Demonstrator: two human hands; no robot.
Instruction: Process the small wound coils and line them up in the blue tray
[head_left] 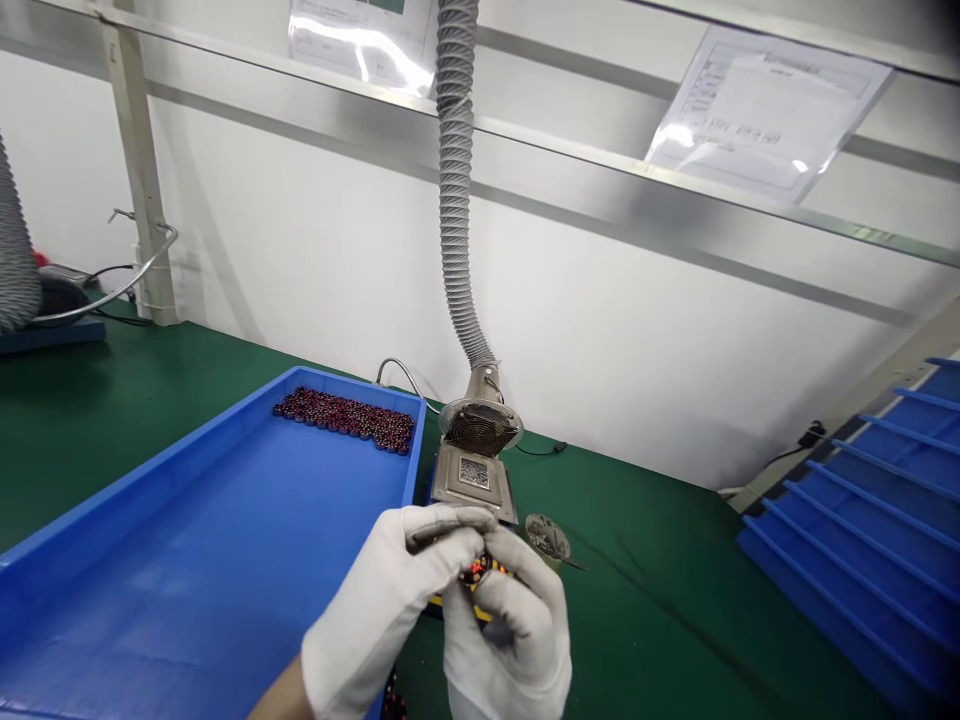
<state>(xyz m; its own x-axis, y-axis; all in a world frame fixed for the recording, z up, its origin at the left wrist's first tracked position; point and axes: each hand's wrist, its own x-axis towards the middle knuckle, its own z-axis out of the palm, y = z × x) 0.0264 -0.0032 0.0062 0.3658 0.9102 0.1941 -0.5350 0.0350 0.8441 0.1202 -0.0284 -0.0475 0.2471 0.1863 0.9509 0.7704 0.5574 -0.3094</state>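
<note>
Both my hands wear white gloves and meet low in the middle of the view. My left hand (382,610) and my right hand (514,625) pinch together a small dark red coil part (475,572) between the fingertips. They hover just in front of a small metal solder pot (474,482) that sits under the fume hose's round intake (480,426). A row of several dark red coils (345,416) lies at the far end of the blue tray (225,540) to the left.
A grey ribbed fume hose (456,180) hangs down from above. A stack of blue trays (877,500) stands at the right. A small round metal dish (547,536) lies on the green mat (660,580). Cables and a wire stand (142,270) sit at the back left.
</note>
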